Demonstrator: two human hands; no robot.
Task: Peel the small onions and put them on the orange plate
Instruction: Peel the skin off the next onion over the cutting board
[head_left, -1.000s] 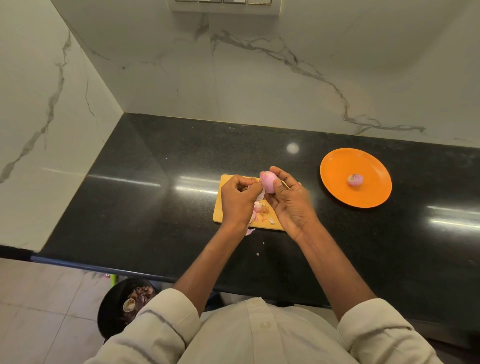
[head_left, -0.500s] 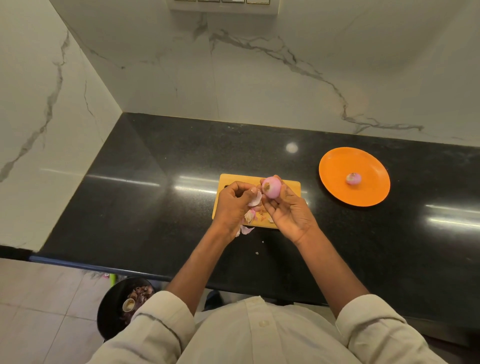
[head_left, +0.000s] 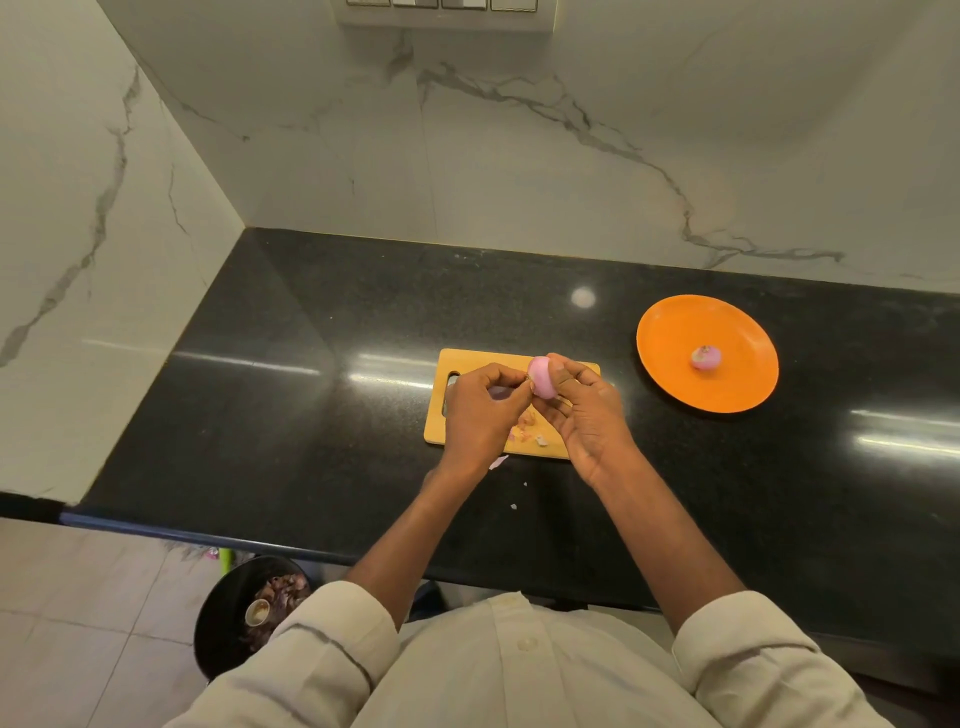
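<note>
While pinched in the right hand (head_left: 589, 415) above the cutting board (head_left: 470, 359), small onion (head_left: 542, 376) mid-peel, by the look of it. Right fingers (head_left: 563, 370) curled round it, thumb underneath. Left hand (head_left: 480, 410) curled too, fingertips meeting at the onion's left end, seemingly nipping a shred of skin there; too small to be sure.

Next move, as a guess: strip off any last skin, then carry across to the orange plate (head_left: 670, 332), well apart on the right of the dark surface (head_left: 311, 415). Calls for a light but firm pinch, since a bared onion is smooth and apt to slip.

Onion pale pink, round and glossy, mostly bare. One peeled onion (head_left: 705, 357) already lying near the plate's middle, pinkish with a brown end up. Scraps of peel (head_left: 530, 428) scattered on the board, a few past its near edge.
</note>
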